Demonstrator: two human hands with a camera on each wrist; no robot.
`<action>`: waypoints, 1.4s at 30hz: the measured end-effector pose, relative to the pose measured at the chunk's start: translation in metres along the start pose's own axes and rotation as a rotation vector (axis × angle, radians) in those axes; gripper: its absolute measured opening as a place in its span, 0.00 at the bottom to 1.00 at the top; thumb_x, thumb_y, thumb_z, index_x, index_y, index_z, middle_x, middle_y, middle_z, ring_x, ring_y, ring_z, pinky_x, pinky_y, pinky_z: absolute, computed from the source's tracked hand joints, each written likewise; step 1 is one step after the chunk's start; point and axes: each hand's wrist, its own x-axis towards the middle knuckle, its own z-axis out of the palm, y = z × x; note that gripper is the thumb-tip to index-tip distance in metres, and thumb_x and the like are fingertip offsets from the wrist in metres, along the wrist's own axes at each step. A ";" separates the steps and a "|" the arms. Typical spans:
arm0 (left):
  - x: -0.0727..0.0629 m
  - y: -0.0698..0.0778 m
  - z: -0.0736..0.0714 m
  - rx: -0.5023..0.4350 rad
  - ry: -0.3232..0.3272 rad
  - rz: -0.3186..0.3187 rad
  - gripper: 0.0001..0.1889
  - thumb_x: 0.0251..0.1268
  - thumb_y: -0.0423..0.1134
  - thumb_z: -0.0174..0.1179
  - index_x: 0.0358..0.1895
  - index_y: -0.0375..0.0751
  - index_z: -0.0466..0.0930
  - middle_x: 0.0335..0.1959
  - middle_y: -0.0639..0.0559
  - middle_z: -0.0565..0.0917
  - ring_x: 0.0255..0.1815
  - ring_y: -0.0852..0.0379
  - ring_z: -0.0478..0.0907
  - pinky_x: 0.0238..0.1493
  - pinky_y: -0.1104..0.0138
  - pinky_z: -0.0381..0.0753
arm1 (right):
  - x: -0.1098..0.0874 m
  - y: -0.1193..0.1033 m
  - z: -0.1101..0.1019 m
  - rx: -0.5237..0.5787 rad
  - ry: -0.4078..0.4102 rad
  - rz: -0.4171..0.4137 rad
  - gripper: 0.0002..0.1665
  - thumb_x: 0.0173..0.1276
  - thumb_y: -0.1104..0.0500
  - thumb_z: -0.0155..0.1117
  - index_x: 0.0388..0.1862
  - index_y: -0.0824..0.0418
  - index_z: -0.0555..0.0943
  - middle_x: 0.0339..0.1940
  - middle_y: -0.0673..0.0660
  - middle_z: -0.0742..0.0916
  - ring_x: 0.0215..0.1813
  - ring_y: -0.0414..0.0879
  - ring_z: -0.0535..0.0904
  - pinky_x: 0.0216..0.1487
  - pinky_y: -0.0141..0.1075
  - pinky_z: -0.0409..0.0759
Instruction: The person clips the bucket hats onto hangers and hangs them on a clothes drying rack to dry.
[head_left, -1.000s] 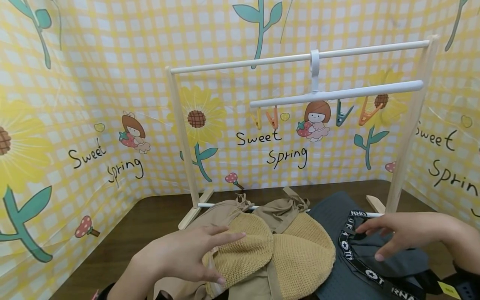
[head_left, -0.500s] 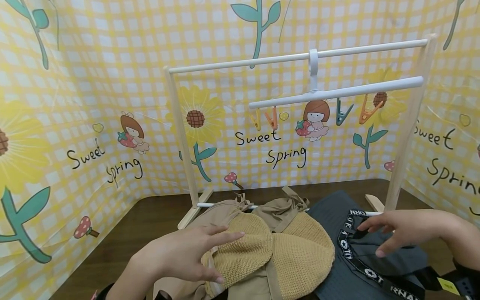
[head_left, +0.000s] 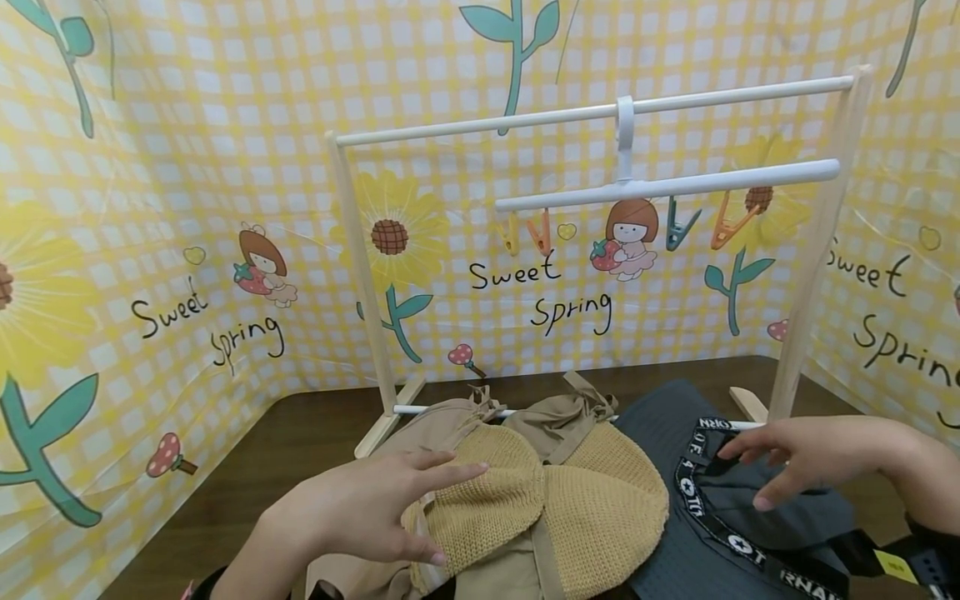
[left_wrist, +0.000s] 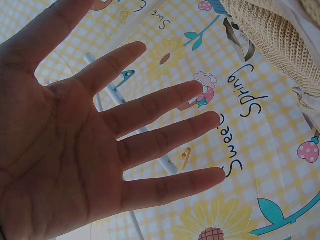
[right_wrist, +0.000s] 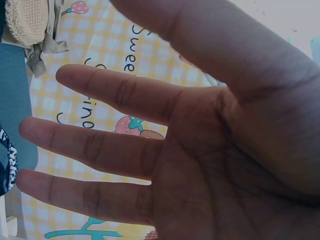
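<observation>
My left hand [head_left: 360, 508] hovers over the left part of a yellow woven hat [head_left: 600, 517] with tan fabric and ties; its fingers are spread, and the left wrist view shows nothing in the palm. On the right, my right hand [head_left: 825, 458] is held above a dark grey-blue hat [head_left: 660, 433] with a black lettered strap [head_left: 742, 546]. The right wrist view shows that palm bare, with fingers extended. Behind both hats stands a wooden rack [head_left: 817, 250]. From its top bar hangs a white hanger [head_left: 675, 187] carrying several clothespins, among them a green clothespin [head_left: 681, 225] and an orange clothespin [head_left: 731, 225].
The hats lie on a dark brown table [head_left: 247, 467], overlapping the rack's lower white rod [head_left: 408, 410]. A wooden foot [head_left: 390, 421] of the rack sits left of the hats. Yellow checked cloth [head_left: 180, 167] with printed flowers encloses the back and sides.
The hanger shifts slightly on the bar, its right end dipping a little. Both hands keep nearly the same place, and the hats lie as before.
</observation>
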 end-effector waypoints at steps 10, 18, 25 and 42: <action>0.001 -0.002 0.001 -0.017 -0.007 0.010 0.41 0.52 0.61 0.63 0.70 0.69 0.54 0.69 0.47 0.65 0.69 0.45 0.63 0.54 0.51 0.75 | -0.002 0.004 -0.002 0.053 -0.020 0.007 0.36 0.63 0.57 0.64 0.65 0.71 0.65 0.62 0.74 0.72 0.60 0.75 0.66 0.50 0.57 0.74; 0.001 -0.002 0.001 0.000 -0.004 0.011 0.41 0.52 0.60 0.63 0.70 0.69 0.54 0.69 0.47 0.66 0.68 0.45 0.65 0.53 0.52 0.76 | -0.004 0.007 -0.003 0.055 -0.016 0.006 0.35 0.63 0.57 0.63 0.65 0.71 0.65 0.62 0.75 0.71 0.60 0.75 0.66 0.50 0.57 0.74; 0.001 -0.002 0.001 0.000 -0.004 0.012 0.41 0.52 0.60 0.63 0.70 0.68 0.55 0.69 0.46 0.66 0.68 0.45 0.64 0.53 0.51 0.76 | -0.005 0.011 -0.004 0.050 -0.002 0.007 0.35 0.64 0.57 0.63 0.65 0.72 0.65 0.61 0.76 0.71 0.59 0.77 0.66 0.49 0.57 0.75; 0.001 -0.002 0.000 -0.016 -0.013 0.007 0.41 0.52 0.61 0.62 0.70 0.69 0.54 0.69 0.47 0.66 0.68 0.45 0.65 0.53 0.50 0.75 | -0.007 0.020 -0.007 0.078 0.013 0.060 0.36 0.64 0.56 0.63 0.66 0.73 0.64 0.61 0.76 0.71 0.58 0.74 0.68 0.50 0.56 0.75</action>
